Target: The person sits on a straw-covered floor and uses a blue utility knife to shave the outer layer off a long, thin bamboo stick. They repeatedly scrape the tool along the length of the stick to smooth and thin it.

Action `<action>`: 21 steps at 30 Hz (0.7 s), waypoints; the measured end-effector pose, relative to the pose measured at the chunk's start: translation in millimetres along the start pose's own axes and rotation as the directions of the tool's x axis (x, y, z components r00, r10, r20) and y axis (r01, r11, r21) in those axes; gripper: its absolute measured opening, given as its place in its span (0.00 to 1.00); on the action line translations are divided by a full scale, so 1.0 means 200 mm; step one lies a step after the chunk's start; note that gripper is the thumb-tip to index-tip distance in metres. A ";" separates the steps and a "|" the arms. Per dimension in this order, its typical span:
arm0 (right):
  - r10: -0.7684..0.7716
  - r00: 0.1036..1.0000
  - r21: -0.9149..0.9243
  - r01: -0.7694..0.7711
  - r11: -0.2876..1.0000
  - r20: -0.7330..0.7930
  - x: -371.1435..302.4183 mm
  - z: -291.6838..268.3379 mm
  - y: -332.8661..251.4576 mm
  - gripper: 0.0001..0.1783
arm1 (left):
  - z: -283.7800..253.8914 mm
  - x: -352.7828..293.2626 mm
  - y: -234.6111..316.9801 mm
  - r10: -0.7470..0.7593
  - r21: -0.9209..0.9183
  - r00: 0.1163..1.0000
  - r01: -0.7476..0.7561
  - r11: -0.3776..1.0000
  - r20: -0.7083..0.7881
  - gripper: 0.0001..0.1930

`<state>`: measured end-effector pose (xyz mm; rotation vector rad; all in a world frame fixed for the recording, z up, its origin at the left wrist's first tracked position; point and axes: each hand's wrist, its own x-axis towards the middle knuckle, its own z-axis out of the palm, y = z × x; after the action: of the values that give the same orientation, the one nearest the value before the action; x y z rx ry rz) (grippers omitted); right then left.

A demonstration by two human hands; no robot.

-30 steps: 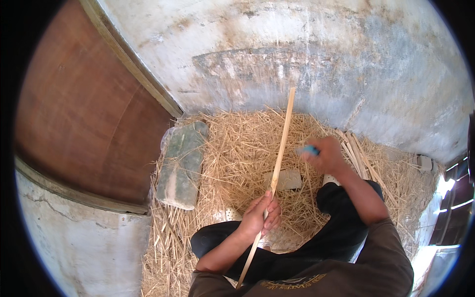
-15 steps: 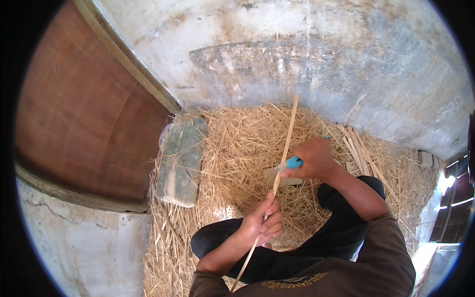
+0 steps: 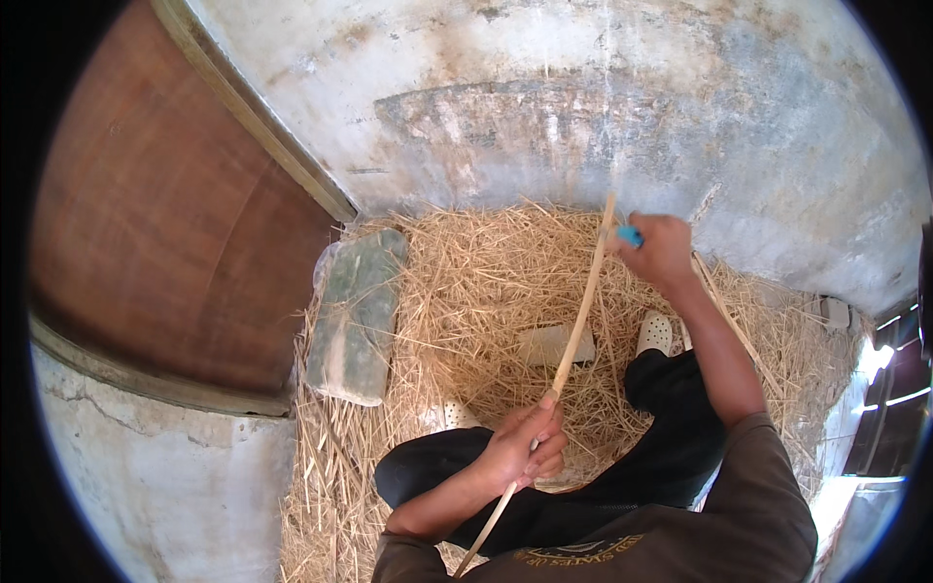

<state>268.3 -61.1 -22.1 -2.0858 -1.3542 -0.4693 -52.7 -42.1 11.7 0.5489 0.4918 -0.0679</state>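
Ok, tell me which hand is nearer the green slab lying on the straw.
Left. The left hand grips the stick just right of the green slab; the right hand is farther right.

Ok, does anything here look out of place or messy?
Mostly no. Loose straw is strewn across the floor, partly covering a pale flat block. The grey-green slab lies askew beside the wooden door.

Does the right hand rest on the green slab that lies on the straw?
No, the right hand is at the far end of the thin stick, apart from the green slab.
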 end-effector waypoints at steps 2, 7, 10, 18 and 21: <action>0.103 0.995 -0.091 -0.102 0.991 0.001 0.08 -0.01 0.14 0.37 | 0.00 0.00 -0.01 0.004 0.019 1.000 -0.004 1.000 0.009 0.23; 0.563 0.826 0.006 -0.563 0.826 -0.036 0.18 -0.10 0.42 0.40 | 0.05 -0.02 -0.01 0.051 0.159 0.999 -0.054 0.986 0.018 0.22; 0.366 0.927 0.119 -0.374 0.920 0.086 -0.01 -0.10 0.14 0.37 | 0.01 0.02 0.01 0.141 0.130 0.990 -0.137 0.982 -0.025 0.21; -0.325 0.935 0.295 0.274 0.915 0.142 -0.20 -0.09 -0.37 0.35 | -0.03 0.05 0.01 0.364 0.384 0.930 -0.316 0.868 -0.057 0.20; -0.152 0.973 0.221 0.112 0.969 0.173 -0.12 -0.06 -0.28 0.36 | -0.02 0.04 -0.03 0.416 0.516 0.908 -0.334 0.789 -0.048 0.20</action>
<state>206.9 -68.3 -11.1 -1.9117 -1.5872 -0.1744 -49.6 -44.0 2.3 1.1657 0.5134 0.2445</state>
